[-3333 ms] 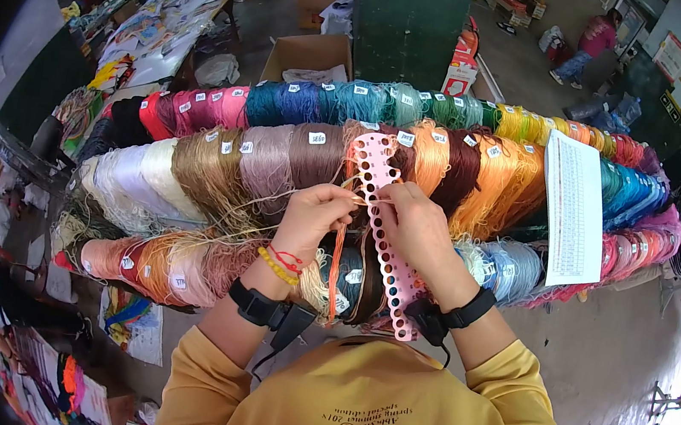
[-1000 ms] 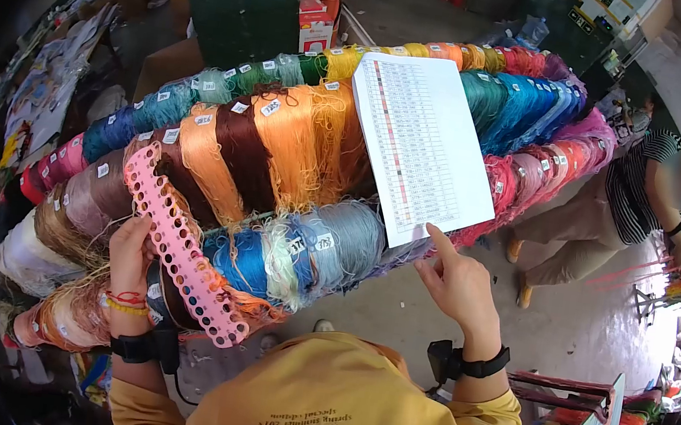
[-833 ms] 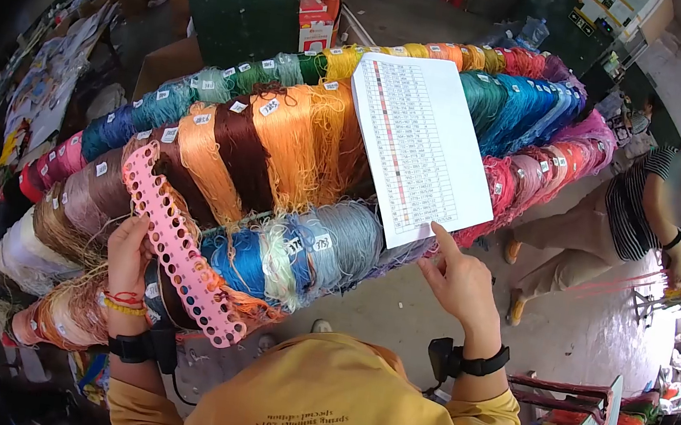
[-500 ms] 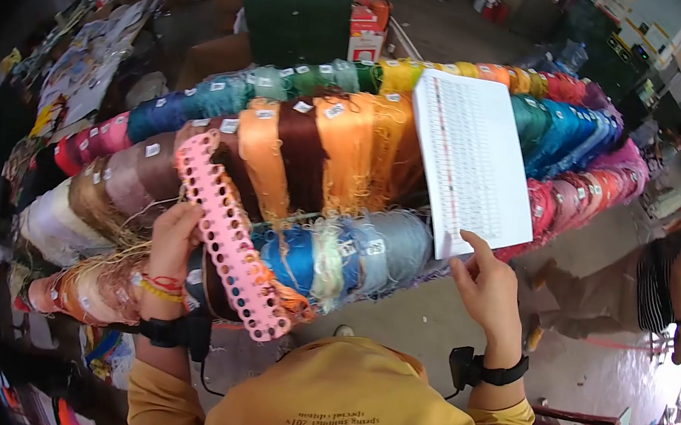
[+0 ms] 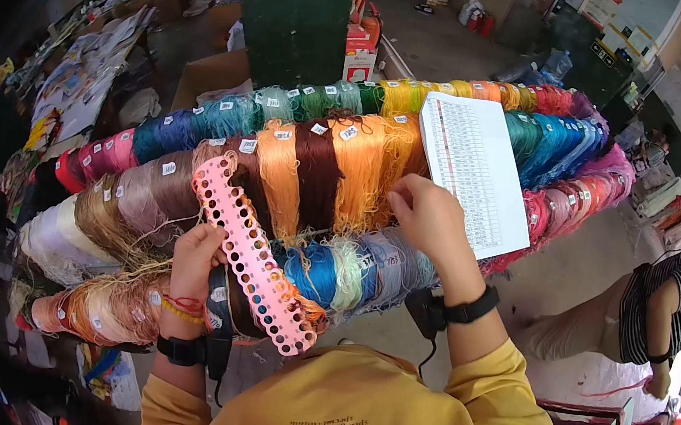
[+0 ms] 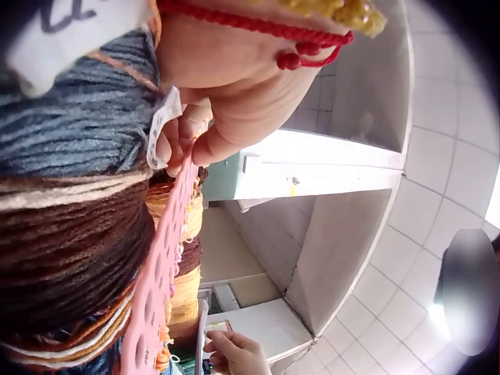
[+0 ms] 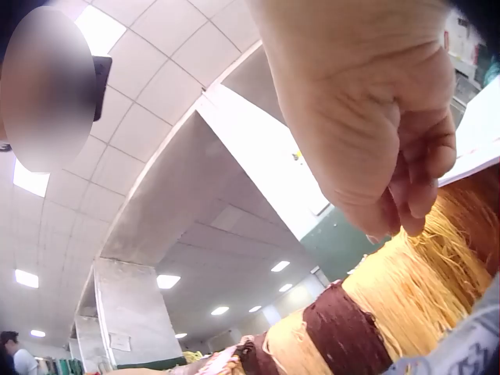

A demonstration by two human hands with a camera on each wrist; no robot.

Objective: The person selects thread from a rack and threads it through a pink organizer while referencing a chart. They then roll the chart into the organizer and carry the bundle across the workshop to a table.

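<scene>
The left hand (image 5: 196, 249) grips the pink card (image 5: 253, 257) by its edge, against the hanks. The right hand (image 5: 426, 215), fingers curled, pinches into the orange thread (image 5: 360, 172) beneath it, with the paper (image 5: 474, 174) just to its right. This looks like strand-picking. The next move calls for drawing one strand free cleanly.

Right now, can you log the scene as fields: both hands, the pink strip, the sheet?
Left hand: pinches the pink holed strip at its edge
Right hand: fingers curled at the orange skein, grip unclear
Strip: slanted across the skeins, threads in its lower holes
Sheet: printed, lying on the skeins beside the right hand
</scene>
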